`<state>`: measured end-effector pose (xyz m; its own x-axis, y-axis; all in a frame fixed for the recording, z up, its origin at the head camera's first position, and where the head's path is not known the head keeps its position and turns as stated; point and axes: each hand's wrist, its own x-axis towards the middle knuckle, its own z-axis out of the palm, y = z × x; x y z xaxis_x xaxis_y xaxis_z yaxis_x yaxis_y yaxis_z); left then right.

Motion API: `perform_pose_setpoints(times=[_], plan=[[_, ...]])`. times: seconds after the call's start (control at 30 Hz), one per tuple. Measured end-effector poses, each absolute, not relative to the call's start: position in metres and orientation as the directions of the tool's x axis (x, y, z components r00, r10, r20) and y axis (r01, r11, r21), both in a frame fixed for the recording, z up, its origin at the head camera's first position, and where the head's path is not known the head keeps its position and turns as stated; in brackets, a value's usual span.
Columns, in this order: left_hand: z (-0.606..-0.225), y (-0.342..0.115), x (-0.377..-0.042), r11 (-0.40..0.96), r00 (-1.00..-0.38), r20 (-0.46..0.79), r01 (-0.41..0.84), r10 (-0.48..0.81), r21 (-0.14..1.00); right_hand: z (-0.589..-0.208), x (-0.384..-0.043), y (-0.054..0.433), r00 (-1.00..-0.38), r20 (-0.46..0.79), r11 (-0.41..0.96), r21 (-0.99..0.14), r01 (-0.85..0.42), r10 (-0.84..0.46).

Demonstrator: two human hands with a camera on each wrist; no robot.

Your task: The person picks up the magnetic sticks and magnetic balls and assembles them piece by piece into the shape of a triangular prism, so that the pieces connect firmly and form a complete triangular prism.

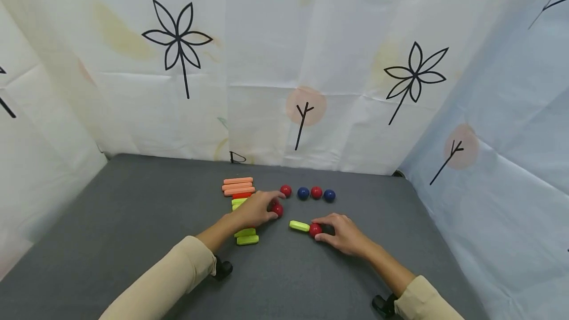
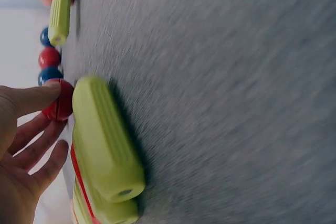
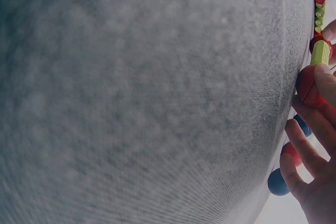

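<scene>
My left hand [image 1: 258, 207] pinches a glossy red ball [image 1: 277, 210] between thumb and fingers, close to the green sticks. In the left wrist view, the thumb lies on this red ball [image 2: 64, 100], which has a groove round it. My right hand [image 1: 345, 235] grips another red ball [image 1: 315, 230] with thumb and fingertips. A ridged yellow-green stick [image 1: 300, 226] extends from that ball toward the left. The right wrist view shows the thumb on the ball [image 3: 311, 85] where it meets the stick [image 3: 321, 52], other fingers spread.
Left of the left hand, several yellow-green sticks [image 1: 247, 240] and a red stick [image 1: 242, 195] lie in a column, partly hidden by the hand. Orange sticks [image 1: 237, 186] lie beyond. A row of red and blue balls [image 1: 303, 193] stands behind, on the grey table [image 1: 284, 280] before a patterned curtain [image 1: 262, 53].
</scene>
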<state>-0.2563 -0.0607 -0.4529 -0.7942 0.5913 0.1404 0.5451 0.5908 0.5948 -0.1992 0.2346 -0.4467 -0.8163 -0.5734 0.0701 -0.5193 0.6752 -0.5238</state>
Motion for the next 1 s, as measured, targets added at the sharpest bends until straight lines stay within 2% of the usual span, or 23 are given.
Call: perform_pose_setpoints(times=[0.33, 0.53, 0.8, 1.0], plan=[[-0.454, -0.053, -0.241, 0.509, -0.763, 0.072, 0.495, 0.643, 0.704, -0.447, -0.2, 0.233, -0.817, 0.063, 0.679, -0.522, -0.516, -0.573], [-0.454, -0.051, -0.242, 0.508, -0.758, 0.075, 0.503, 0.648, 0.7, -0.447, -0.2, 0.234, -0.812, 0.037, 0.677, -0.53, -0.511, -0.583], [-0.457, -0.054, -0.242, 0.507, -0.754, 0.079, 0.511, 0.652, 0.695, -0.444, -0.199, 0.239, -0.767, 0.028, 0.619, -0.572, -0.538, -0.641], [-0.454, -0.069, -0.237, 0.462, -0.747, 0.151, 0.542, 0.647, 0.702, -0.443, -0.201, 0.241, -0.752, 0.027, 0.597, -0.589, -0.544, -0.658]])
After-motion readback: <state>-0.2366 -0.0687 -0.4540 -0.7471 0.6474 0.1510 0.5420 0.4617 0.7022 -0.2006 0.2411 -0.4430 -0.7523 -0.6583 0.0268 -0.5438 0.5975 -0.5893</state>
